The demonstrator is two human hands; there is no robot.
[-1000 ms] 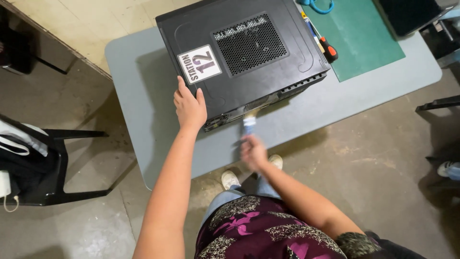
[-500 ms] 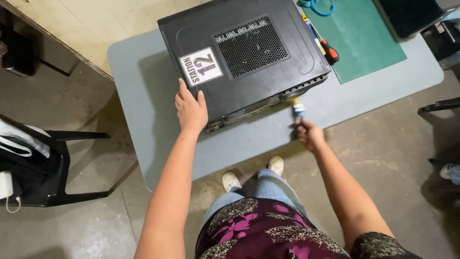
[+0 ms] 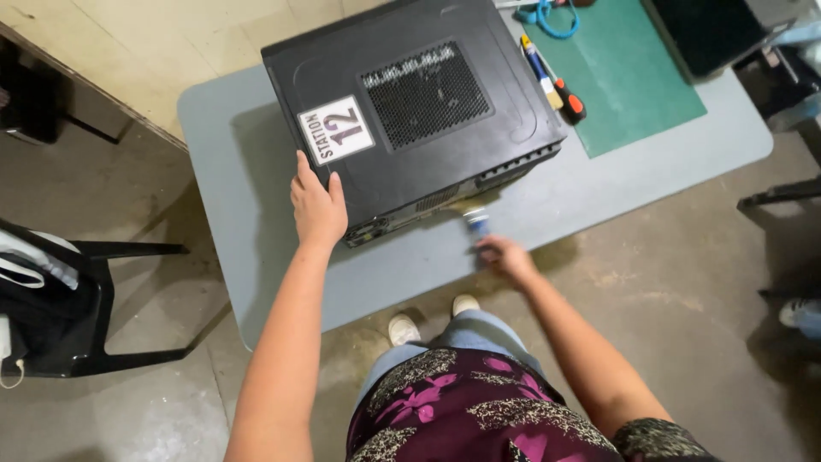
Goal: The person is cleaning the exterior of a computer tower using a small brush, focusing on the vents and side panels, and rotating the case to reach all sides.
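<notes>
A black desktop computer case (image 3: 419,111) lies on its side on a grey table (image 3: 248,214), closed up, its mesh vent panel (image 3: 426,94) and a white label (image 3: 336,129) facing upward; nothing of its inside shows. The person's left hand (image 3: 318,205) lies spread and flat on the case's near corner at about seven o'clock from the vent, fingers over the top panel, gripping nothing. The right hand (image 3: 505,255) is closed around the handle of a small paintbrush (image 3: 475,221), whose bristles meet the case's front face low along its near edge, at roughly five o'clock from the vent. The case sits skewed on the table, its front face close to the table's near edge, with only a narrow strip of bare grey top left there, where the brush is. More open table lies to the left of the case, at nine o'clock. To the right, at two o'clock, a green cutting mat (image 3: 633,77) holds a screwdriver (image 3: 564,96) and a blue-handled tool (image 3: 534,60), just beside the case's far right edge. A black chair (image 3: 85,308) stands on the concrete floor (image 3: 701,282) well apart to the left.
</notes>
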